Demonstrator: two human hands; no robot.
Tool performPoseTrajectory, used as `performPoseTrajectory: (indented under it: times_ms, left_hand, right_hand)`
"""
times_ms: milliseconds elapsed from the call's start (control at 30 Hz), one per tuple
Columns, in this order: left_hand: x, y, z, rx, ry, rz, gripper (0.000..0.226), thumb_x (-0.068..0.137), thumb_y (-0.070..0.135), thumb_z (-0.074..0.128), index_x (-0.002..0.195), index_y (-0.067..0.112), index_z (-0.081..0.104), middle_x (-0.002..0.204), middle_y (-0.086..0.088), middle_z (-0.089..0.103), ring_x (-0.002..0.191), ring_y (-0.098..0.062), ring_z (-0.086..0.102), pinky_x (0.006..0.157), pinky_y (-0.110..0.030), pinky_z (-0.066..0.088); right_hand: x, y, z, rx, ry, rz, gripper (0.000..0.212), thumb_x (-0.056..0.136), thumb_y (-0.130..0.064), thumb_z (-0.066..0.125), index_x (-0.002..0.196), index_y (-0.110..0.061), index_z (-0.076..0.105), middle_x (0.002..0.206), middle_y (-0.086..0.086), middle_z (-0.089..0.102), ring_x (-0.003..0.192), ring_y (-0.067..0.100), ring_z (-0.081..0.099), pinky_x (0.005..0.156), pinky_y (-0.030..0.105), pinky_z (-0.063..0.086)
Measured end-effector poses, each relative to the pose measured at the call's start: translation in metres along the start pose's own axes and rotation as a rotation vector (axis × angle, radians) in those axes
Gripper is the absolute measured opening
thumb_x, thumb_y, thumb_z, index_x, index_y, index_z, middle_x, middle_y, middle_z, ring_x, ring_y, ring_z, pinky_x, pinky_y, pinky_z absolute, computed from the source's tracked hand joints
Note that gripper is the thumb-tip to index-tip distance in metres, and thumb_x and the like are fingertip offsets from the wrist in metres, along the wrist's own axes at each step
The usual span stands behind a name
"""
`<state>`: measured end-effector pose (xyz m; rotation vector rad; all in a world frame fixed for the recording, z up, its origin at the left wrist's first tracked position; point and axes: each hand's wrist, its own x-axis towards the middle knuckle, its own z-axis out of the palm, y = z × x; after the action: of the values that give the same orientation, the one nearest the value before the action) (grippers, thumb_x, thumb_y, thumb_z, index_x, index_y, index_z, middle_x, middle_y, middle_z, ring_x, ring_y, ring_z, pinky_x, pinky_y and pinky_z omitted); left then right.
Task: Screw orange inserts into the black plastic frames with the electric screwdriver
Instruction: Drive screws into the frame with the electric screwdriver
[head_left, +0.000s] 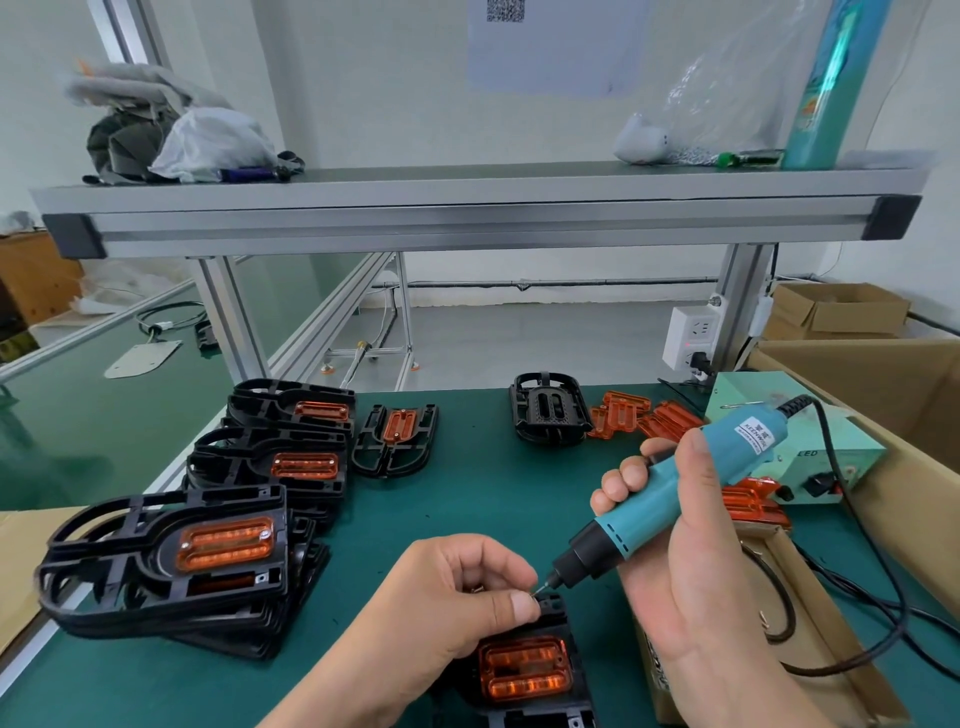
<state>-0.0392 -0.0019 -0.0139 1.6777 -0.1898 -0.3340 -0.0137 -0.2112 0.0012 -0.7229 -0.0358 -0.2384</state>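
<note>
- Gripping the electric screwdriver (691, 493) in the right hand (696, 571), fingers wrapped round the teal barrel, bit slanted down and left so that its tip meets the far corner of the near black frame (553, 608).
- Pinching thumb against forefinger of the left hand (457, 597) right at the bit tip, apparently on a small screw (533, 593) to steady it over its hole; too tiny to confirm.
- Working that frame at the near edge of the bench (493, 499), with the orange insert (524, 670) already seated in its recess, close under both hands for control.
- Parked at the left, clear of the working spot: stacks of fitted frames (166, 561), each showing an orange piece in place.
- Set at the far right, within reach and probably as next stock: loose inserts (623, 415) just beside a bare frame (550, 415).
- Judged as the start of driving a screw; likely risks are a slipping bit or a nipped fingertip.
</note>
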Motion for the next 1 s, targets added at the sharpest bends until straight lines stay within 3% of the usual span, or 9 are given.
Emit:
performPoseTrajectory:
  times_ms: [300,500,1000]
  left_hand:
    - [0.0009,0.0029,0.0007,0.000,0.003,-0.014,0.034,0.067,0.042,0.089,0.094,0.023,0.081,0.078,0.000,0.069,0.056,-0.013,0.039,0.048,-0.021,0.031]
    - [-0.0014,0.0037,-0.0050,0.169,0.008,0.052,0.026,0.078,0.052,0.080,0.086,0.027,0.077,0.078,0.000,0.076,0.052,0.000,0.047,0.051,-0.009,0.036]
    - [0.0009,0.0002,0.0027,0.280,0.045,0.068,0.026,0.076,0.057,0.078,0.086,0.033,0.078,0.075,0.009,0.072,0.065,-0.001,0.057,0.067,-0.019,0.046]
  right_hand:
    - [0.0014,0.0011,0.0000,0.062,0.030,-0.004,0.036,0.101,-0.052,0.064,0.100,-0.016,0.060,0.080,0.002,0.052,0.069,0.016,0.056,0.067,0.030,0.057]
    - [0.0004,0.0009,0.0010,0.065,-0.017,-0.036,0.034,0.101,-0.053,0.065,0.096,-0.020,0.063,0.081,0.001,0.051,0.070,0.017,0.054,0.068,0.030,0.056]
    - [0.0044,0.0036,-0.0039,0.056,0.008,-0.020,0.037,0.100,-0.053,0.066,0.101,-0.017,0.059,0.079,0.000,0.049,0.068,0.015,0.052,0.065,0.028,0.054]
